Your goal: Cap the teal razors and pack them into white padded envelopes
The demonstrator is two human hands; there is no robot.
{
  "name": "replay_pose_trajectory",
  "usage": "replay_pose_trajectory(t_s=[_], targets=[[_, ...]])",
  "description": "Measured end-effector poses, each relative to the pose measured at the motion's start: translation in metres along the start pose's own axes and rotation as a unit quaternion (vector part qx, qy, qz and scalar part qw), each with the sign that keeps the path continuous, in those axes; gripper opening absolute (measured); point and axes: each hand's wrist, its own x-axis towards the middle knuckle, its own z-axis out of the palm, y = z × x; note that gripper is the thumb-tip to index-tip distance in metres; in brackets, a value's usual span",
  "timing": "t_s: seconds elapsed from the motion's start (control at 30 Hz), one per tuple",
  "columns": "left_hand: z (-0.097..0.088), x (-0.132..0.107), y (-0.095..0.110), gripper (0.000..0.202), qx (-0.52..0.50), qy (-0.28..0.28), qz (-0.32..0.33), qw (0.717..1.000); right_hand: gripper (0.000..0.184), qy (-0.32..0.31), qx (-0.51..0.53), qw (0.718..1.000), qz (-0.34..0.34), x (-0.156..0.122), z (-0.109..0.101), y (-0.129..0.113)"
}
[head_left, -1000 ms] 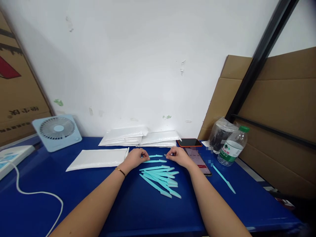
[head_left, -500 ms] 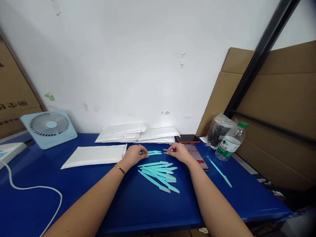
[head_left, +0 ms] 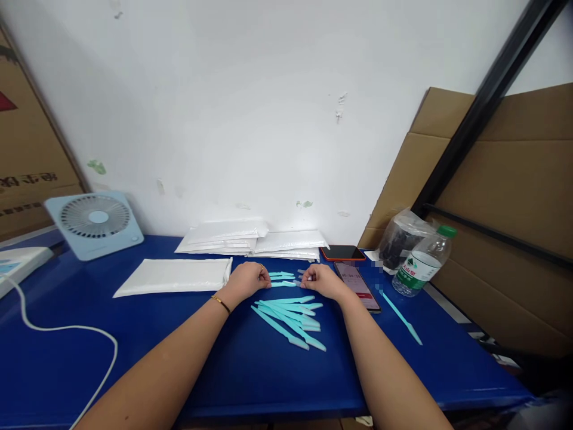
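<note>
My left hand (head_left: 249,279) pinches the handle end of a teal eyebrow razor (head_left: 283,284), which points right. Just behind it, two more teal razors (head_left: 281,275) lie side by side, their handle ends partly hidden by my fingers. My right hand (head_left: 323,280) is closed at the tip of the held razor, its fingertips on the clear blade cap (head_left: 297,284); whether the cap is fully on the blade I cannot tell. A small clear piece (head_left: 301,272) lies behind my right fingertips. Nearer me, several capped razors (head_left: 286,319) lie fanned out on the blue table.
White padded mailers (head_left: 224,236) are stacked against the wall, with a single mailer (head_left: 174,276) to the left. Two phones (head_left: 344,253), a water bottle (head_left: 421,266), a bagged dark item (head_left: 398,239) and a lone razor (head_left: 403,318) are on the right. A fan (head_left: 96,224) stands left.
Another razor is now in my left hand, in front of the two lying behind. My right fingertips have come to its capped end. The view has shifted slightly.
</note>
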Motion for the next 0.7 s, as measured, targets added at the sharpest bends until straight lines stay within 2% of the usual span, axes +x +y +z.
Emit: replay_pose_trajectory(t_s=[0.1,0.17,0.3,0.4,0.53,0.7], targets=[[-0.006,-0.001,-0.005,0.015,0.011,0.045,0.000,0.999,0.016,0.029,0.003,0.999,0.022,-0.003,-0.009,0.004],[-0.007,-0.003,-0.002,0.017,0.000,0.050,0.011,0.999,0.020,0.004,0.031,0.999,0.012,-0.008,-0.015,0.005],[-0.003,-0.009,0.011,0.021,-0.033,-0.014,0.061,0.998,0.025,-0.114,0.049,0.992,-0.013,-0.014,-0.021,0.002],[0.002,-0.010,0.016,0.023,-0.037,-0.064,0.084,0.994,0.025,-0.150,0.043,0.988,-0.005,-0.013,-0.019,-0.002],[0.005,-0.006,0.013,0.017,0.000,-0.067,0.069,0.995,0.025,-0.133,0.060,0.989,-0.001,-0.008,-0.013,-0.002],[-0.004,-0.001,0.001,0.012,0.047,-0.029,0.037,0.998,0.022,-0.085,0.080,0.992,0.041,-0.006,-0.012,0.008]])
